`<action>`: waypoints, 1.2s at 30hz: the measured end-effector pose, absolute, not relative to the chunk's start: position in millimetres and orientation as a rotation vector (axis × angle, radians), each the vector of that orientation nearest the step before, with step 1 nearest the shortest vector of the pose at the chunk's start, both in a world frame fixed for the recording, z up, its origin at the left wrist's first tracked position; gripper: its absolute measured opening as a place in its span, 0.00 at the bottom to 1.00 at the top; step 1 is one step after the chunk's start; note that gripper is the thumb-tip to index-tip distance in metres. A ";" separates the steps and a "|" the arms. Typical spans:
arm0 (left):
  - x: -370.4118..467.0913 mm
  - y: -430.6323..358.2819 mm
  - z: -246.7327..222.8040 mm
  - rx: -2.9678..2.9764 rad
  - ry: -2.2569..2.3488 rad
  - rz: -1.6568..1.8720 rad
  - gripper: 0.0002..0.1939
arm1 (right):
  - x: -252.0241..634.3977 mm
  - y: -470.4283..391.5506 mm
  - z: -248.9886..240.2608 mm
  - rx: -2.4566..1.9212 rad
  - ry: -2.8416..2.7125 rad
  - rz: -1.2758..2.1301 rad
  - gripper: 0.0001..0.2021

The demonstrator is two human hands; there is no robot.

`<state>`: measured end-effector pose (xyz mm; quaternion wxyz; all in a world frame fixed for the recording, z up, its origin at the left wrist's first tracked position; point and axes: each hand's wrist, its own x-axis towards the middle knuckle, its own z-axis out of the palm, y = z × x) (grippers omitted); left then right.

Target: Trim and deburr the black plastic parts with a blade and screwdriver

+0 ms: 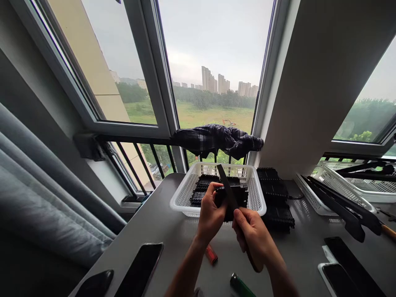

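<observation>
My left hand [213, 212] is closed around a black plastic part [241, 194] with toothed edges, held above a white basket [260, 194]. My right hand [252, 231] grips a long, flat, dark tool that looks like a file [227, 185]. Its blade slants up and to the left across the black part, and its lower end sticks out below my right palm. Whether the blade touches the part I cannot tell. Similar black toothed parts [199, 189] lie inside the basket. My fingers hide some of the held part.
Stacked black parts [274, 185] stand right of the basket. A red lighter-like object [211, 254] and a green one [239, 284] lie near my forearms. Phones [139, 268] rest on the grey table [173, 235]. Farther right is another white basket [324, 206] with long black pieces.
</observation>
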<state>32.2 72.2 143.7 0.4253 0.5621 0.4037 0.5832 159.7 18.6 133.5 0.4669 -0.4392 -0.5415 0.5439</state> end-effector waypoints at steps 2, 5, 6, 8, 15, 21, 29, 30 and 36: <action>32.1 71.9 143.8 1.408 0.999 1.459 0.14 | 159.1 19.5 133.0 -1.080 -1.324 1.366 0.25; 32.2 71.9 145.1 1.407 1.000 1.471 0.13 | 161.6 21.3 132.6 -1.101 -1.285 1.381 0.25; 32.2 71.9 145.8 1.405 1.007 1.478 0.13 | 162.7 21.6 132.4 -1.117 -1.277 1.370 0.25; 32.3 71.8 146.8 1.396 1.031 1.500 0.12 | 165.1 22.0 132.0 -1.147 -1.252 1.335 0.24; 35.5 71.2 145.9 1.388 1.087 1.540 0.12 | 169.8 22.5 131.5 -1.334 -1.288 1.127 0.23; 33.6 73.7 146.2 1.360 1.119 1.580 0.12 | 169.1 15.9 140.6 -1.493 -1.343 0.762 0.24; 34.0 71.0 146.8 1.361 1.028 1.530 0.15 | 160.3 9.6 143.6 -1.236 -1.373 1.303 0.23; 34.1 70.9 146.7 1.359 1.023 1.527 0.15 | 159.8 10.3 143.8 -1.217 -1.354 1.333 0.24; 33.0 73.1 146.7 1.361 1.050 1.529 0.14 | 163.4 14.7 140.1 -1.253 -1.356 1.270 0.24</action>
